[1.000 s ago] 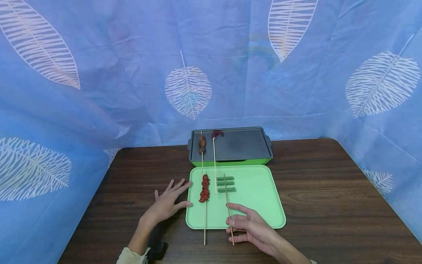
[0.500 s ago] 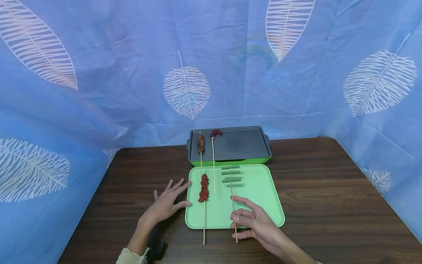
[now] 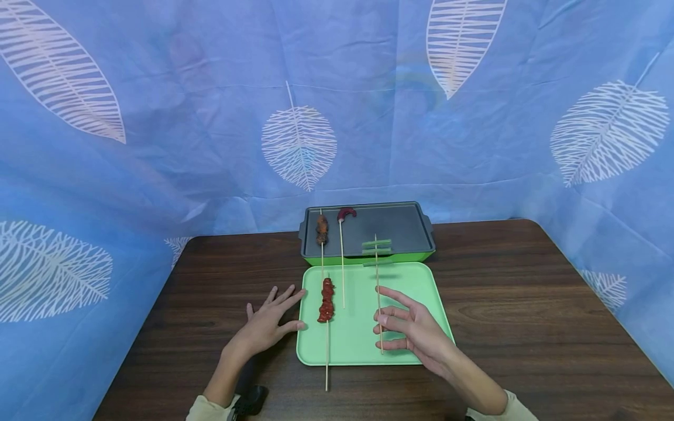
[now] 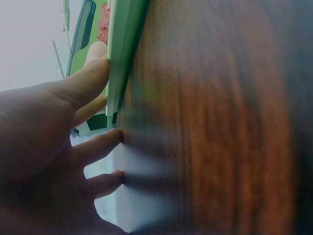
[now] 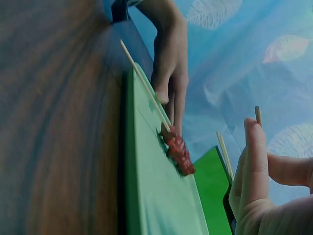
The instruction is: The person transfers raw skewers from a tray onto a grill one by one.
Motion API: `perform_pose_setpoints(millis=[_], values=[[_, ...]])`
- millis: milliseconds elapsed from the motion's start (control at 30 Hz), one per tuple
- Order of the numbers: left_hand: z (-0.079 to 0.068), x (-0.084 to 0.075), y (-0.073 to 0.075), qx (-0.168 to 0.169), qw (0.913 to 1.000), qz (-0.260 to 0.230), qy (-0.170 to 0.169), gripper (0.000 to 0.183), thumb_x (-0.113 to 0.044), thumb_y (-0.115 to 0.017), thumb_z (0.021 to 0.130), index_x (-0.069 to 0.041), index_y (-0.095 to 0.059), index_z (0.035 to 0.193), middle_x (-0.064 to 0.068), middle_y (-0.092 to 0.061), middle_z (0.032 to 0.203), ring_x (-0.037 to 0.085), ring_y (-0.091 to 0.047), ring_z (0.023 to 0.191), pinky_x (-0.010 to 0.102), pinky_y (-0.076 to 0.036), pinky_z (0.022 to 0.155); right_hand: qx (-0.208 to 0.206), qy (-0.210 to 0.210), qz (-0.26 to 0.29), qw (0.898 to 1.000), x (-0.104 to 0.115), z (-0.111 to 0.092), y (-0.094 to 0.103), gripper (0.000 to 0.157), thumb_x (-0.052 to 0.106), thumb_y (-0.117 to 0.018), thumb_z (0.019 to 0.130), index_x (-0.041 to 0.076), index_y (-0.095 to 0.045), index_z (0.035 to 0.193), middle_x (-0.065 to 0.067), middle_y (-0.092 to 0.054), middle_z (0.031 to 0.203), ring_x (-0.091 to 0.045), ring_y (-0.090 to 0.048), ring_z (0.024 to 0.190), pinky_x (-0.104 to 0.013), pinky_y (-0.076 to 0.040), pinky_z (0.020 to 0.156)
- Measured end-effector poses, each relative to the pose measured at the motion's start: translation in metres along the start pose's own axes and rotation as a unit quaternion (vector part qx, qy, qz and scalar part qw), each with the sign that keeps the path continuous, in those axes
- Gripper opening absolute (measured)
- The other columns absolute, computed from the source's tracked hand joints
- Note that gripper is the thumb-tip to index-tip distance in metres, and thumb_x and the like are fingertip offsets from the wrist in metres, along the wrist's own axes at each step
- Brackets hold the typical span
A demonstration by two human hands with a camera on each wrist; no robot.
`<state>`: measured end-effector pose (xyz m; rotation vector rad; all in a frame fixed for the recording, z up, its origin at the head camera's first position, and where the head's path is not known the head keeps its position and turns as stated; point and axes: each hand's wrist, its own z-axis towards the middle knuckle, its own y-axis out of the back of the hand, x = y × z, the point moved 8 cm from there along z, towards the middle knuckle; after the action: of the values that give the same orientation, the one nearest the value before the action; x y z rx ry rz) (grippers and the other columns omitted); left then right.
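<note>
My right hand (image 3: pixel 416 333) pinches the bare lower stick of a skewer with several green, bean-like pieces (image 3: pixel 377 251). It is raised over the light green tray (image 3: pixel 308 345), and its tip overlaps the front of the grill plate (image 3: pixel 402 225). Fingers spread, my left hand (image 3: pixel 263 327) rests at the tray's left edge, thumb and a fingertip on the rim (image 4: pixel 113 63). Beside it on the tray lies a skewer of red meat chunks (image 3: pixel 326 301), its stick reaching past the near edge. The right wrist view also shows this red meat skewer (image 5: pixel 178 154).
On the grill's left side lie a brown meat skewer (image 3: pixel 322 230) and a skewer with a curled dark red piece (image 3: pixel 346 214), their sticks extending over the tray. The dark wooden table (image 3: pixel 526 304) surrounds the tray; a blue leaf-patterned cloth (image 3: pixel 210 117) hangs behind.
My right hand has lifted the green skewer off the tray and carried it forward and slightly right, up to the grill's front edge. The left hand has stayed in place.
</note>
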<state>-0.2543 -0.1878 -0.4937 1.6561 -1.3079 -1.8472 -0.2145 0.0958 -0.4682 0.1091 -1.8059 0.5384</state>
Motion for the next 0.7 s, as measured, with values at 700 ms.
perform_pose_setpoints(millis=[700], values=[[0.001,0.002,-0.001,-0.005,1.0,-0.002,-0.001,0.074,-0.047,-0.067,0.097,-0.024,-0.038,0.161,0.012,-0.025,0.168,0.048,-0.006,0.154,0.09,0.005,0.097,-0.062,0.016,-0.021,0.998,0.015,0.043,0.032,0.057,0.006,-0.064,0.102,-0.004,-0.043,0.153,-0.019,-0.066,0.127,-0.017,-0.072,0.099,-0.044,-0.059,0.086]])
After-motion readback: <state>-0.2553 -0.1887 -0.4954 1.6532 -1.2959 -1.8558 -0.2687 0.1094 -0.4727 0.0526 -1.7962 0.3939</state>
